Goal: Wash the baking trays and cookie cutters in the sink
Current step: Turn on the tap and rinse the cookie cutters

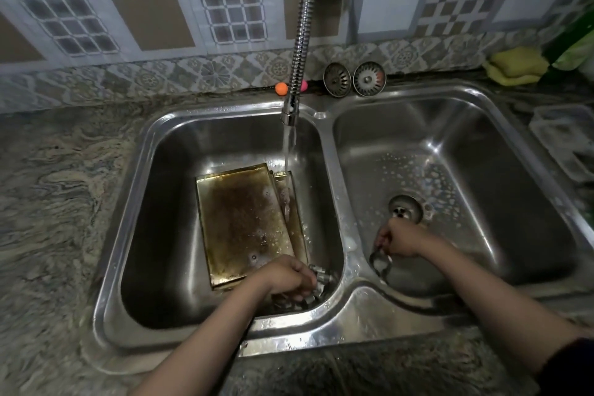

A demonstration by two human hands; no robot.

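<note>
Two stained, brownish baking trays (pixel 244 222) lie stacked in the left basin (pixel 154 235) of a steel double sink. Water from the flexible tap (pixel 291 106) falls on their right edge. At the basin's near right corner my left hand (pixel 291 276) reaches down among several metal cookie cutters (pixel 321 280), fingers curled over them. In the right basin (pixel 482 202), my right hand (pixel 398 238) pinches a round metal cookie cutter (pixel 379 262) just above the basin floor, near the drain (pixel 405 209).
Two sink strainers (pixel 353 79) lean against the tiled wall behind the sink. A yellow sponge (pixel 517 66) and a green bottle (pixel 575 42) sit at the back right. A clear plastic container (pixel 565 138) rests on the right counter. Marbled counter stretches to the left.
</note>
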